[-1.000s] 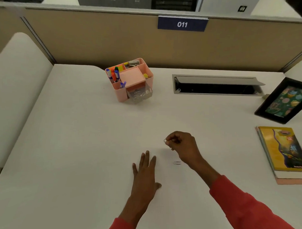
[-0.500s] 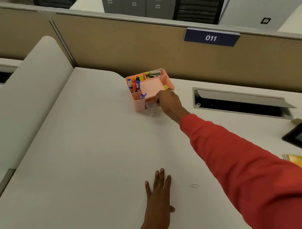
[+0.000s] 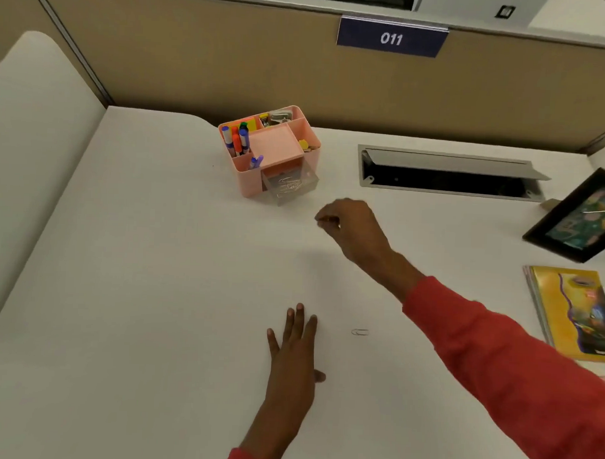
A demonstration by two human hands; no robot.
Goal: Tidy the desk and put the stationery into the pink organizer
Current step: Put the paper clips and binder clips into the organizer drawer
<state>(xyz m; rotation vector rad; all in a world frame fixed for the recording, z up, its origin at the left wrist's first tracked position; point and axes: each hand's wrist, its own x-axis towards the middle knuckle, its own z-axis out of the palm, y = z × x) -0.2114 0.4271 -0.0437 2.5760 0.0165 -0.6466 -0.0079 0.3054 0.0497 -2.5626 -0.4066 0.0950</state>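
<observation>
The pink organizer [image 3: 250, 182] stands at the back of the white desk [image 3: 148, 292], with markers [image 3: 236, 142] upright in its left compartment and clips in the rear ones. Its clear drawer [image 3: 290, 187] is pulled out and holds paperclips. My right hand [image 3: 352, 227] hovers just right of and in front of the drawer, fingers curled together with nothing visible in them. A single paperclip [image 3: 360, 332] lies on the desk nearer to me. My left hand [image 3: 291, 356] rests flat on the desk, left of that paperclip, holding nothing.
A cable slot with a raised grey flap [image 3: 447, 176] is set into the desk to the right of the organizer. A black picture frame [image 3: 582, 218] and a stack of books with a yellow cover [image 3: 576, 311] lie at the right edge. A tan partition [image 3: 231, 62] closes the back.
My right hand carried a paperclip from the desk's middle to the organizer's drawer, then drew back towards me with fingers curled. The left hand stayed flat on the desk.
</observation>
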